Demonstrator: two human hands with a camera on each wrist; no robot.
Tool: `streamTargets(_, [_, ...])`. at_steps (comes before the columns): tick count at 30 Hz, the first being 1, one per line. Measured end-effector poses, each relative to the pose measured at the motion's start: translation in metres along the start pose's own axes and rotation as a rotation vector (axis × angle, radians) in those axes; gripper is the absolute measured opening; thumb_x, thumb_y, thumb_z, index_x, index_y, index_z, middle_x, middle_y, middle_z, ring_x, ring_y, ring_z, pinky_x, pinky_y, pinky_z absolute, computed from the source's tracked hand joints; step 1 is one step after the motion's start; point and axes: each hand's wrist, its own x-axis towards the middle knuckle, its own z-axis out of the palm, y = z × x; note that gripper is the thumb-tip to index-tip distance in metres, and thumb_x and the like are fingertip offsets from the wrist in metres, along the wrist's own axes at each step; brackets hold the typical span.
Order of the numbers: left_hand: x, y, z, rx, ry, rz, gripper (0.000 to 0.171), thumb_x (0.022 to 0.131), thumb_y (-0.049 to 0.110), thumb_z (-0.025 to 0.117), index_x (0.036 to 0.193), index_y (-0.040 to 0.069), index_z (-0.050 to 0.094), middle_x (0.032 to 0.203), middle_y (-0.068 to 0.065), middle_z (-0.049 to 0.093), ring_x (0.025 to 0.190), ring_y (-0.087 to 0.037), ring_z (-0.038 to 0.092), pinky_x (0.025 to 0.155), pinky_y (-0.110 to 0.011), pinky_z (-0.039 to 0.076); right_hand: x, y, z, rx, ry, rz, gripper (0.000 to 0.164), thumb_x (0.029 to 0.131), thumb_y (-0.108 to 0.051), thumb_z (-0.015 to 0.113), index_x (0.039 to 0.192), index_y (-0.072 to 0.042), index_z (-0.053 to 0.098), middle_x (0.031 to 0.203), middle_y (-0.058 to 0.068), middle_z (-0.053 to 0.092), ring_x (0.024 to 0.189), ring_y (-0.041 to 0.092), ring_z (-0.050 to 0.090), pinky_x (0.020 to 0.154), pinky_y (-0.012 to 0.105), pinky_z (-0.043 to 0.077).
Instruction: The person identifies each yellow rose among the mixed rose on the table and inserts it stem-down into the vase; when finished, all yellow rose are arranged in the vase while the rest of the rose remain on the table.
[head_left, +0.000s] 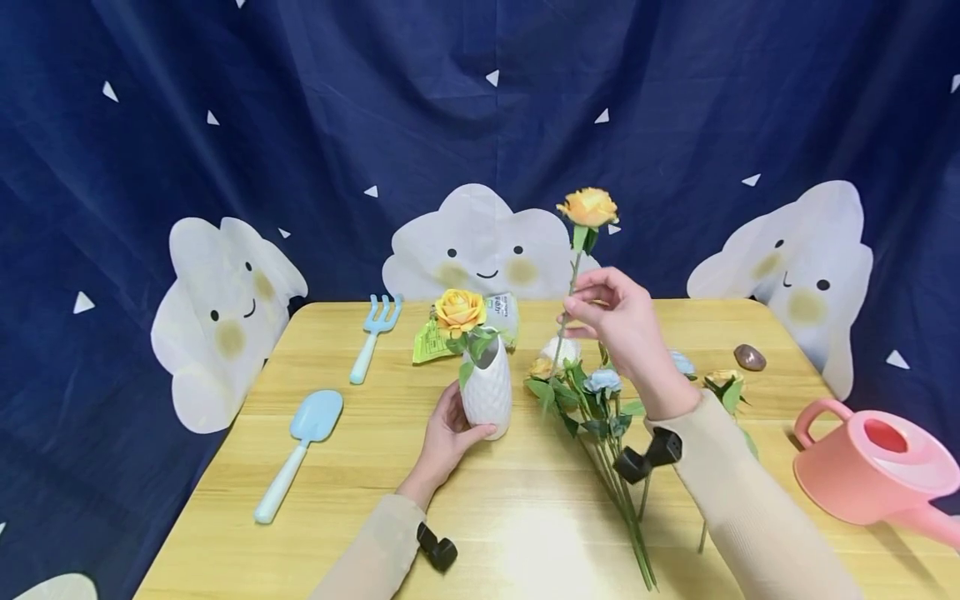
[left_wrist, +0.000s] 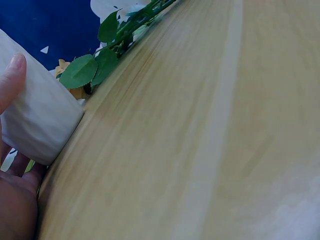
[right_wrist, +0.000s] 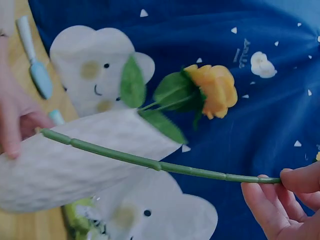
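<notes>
A white textured vase stands upright on the table with one yellow rose in it. My left hand grips the vase low down, thumb in front. In the left wrist view the vase shows beside that thumb. To the right of the vase, my right hand pinches the stem of a second, orange-yellow rose, held upright in the air. In the right wrist view this green stem passes in front of the vase, its cut end near the left hand.
Artificial flowers with long stems lie right of the vase, among them a blue flower. A pink watering can stands at the right, a brown stone behind it. On the left lie a blue trowel and hand fork. Behind the vase sits a green packet.
</notes>
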Motion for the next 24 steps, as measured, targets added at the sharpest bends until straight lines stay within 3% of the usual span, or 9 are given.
streamTargets(6, [0.001,0.003,0.0,-0.011,0.001,-0.008,0.08,0.07,-0.001,0.079,0.138,0.013,0.038,0.133,-0.014,0.049,0.123,-0.028,0.045,0.102,-0.041,0.035,0.026,-0.015,0.025,0.086,0.057,-0.054,0.022,0.081,0.012,0.063,0.096,-0.002,0.054,0.078,0.009,0.057,0.065,0.022,0.066,0.057,0.037,0.056])
streamTargets(15, [-0.004,0.03,0.004,0.012,-0.009,-0.036,0.078,0.072,-0.004,0.077,0.138,0.009,0.038,0.132,-0.018,0.048,0.122,-0.032,0.044,0.102,-0.047,0.034,0.059,-0.034,0.045,0.083,0.152,-0.118,0.022,0.081,0.012,0.063,0.093,-0.003,0.054,0.075,0.009,0.058,0.062,0.021,0.065,0.054,0.036,0.056])
streamTargets(24, [-0.004,0.03,0.005,0.033,-0.004,-0.056,0.079,0.071,-0.002,0.078,0.138,0.007,0.036,0.132,-0.018,0.048,0.122,-0.03,0.045,0.102,-0.043,0.035,0.06,-0.011,0.056,-0.024,0.084,-0.1,0.022,0.08,0.012,0.063,0.093,-0.003,0.054,0.077,0.01,0.058,0.061,0.019,0.064,0.055,0.038,0.056])
